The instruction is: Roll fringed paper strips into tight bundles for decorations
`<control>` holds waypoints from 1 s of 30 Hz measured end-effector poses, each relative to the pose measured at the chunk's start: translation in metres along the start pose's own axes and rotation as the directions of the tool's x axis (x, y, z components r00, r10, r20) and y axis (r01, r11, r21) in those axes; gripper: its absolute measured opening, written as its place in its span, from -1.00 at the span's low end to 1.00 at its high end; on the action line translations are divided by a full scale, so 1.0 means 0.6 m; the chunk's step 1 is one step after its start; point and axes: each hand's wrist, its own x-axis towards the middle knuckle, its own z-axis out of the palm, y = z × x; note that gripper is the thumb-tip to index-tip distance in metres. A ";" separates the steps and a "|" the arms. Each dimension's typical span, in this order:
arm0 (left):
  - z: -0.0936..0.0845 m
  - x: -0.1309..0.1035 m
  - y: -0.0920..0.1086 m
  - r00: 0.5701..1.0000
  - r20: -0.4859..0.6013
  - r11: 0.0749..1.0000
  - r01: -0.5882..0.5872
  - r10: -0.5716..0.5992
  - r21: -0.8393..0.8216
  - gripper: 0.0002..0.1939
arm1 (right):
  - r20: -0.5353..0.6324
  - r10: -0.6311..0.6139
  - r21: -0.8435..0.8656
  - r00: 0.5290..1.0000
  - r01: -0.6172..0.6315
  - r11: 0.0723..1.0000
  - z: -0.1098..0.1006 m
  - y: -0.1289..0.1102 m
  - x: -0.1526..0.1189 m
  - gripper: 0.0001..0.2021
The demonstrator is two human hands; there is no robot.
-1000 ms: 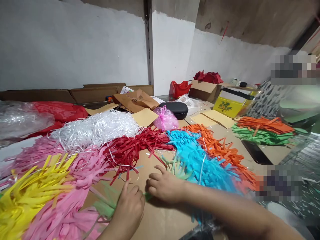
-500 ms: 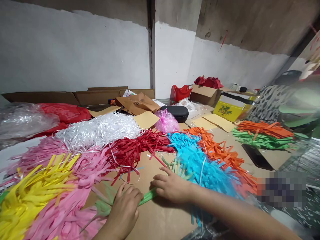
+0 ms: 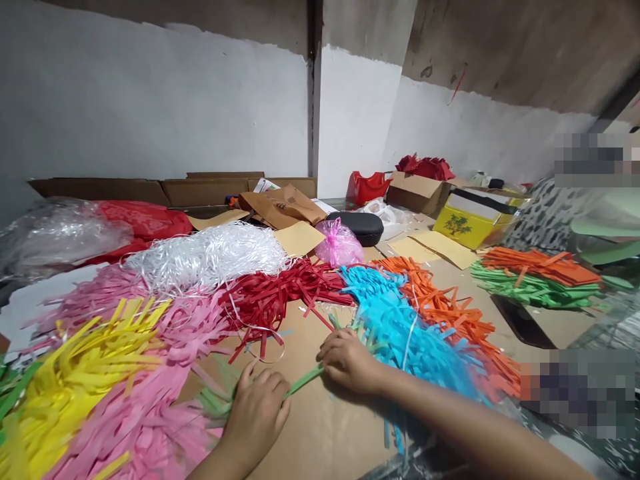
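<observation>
A narrow bundle of green strips [image 3: 307, 380] stretches between my two hands over the brown cardboard [image 3: 310, 440]. My left hand [image 3: 261, 405] is closed over its left part, with loose green ends [image 3: 216, 400] fanning out beyond it. My right hand [image 3: 347, 360] grips the other end with curled fingers, close beside the pile of blue strips [image 3: 387, 310]. Just behind the hands lie dark red strips [image 3: 280, 290] and a thin pale loop of string [image 3: 273, 357]. My fingers hide part of the green bundle.
Pink strips [image 3: 145, 413] and yellow strips [image 3: 95, 373] heap up at left, white shiny strands [image 3: 215, 257] behind them. Orange strips [image 3: 445, 307], a dark phone [image 3: 520, 320] and a yellow box [image 3: 460, 217] lie to the right. Another person sits at the right edge.
My right hand has moved slightly right and up, fingers more curled. The green bundle between the hands looks narrower and longer. The whole view has shifted a little.
</observation>
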 end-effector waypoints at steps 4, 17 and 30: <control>0.005 -0.003 -0.004 0.992 -0.106 0.998 -0.060 0.063 0.029 -0.79 | -0.011 0.000 -0.035 1.000 -0.001 0.999 0.002 -0.022 -0.002 -0.76; -0.001 -0.051 -0.065 0.997 0.025 0.997 0.075 -0.074 -0.030 -0.96 | 0.145 0.106 -0.074 0.984 -0.096 0.993 0.028 -0.004 -0.008 -0.85; -0.005 -0.022 -0.055 0.921 0.237 0.949 0.317 -0.309 0.004 -0.75 | 0.199 0.318 -0.036 0.927 -0.317 0.948 0.024 -0.014 0.012 -0.82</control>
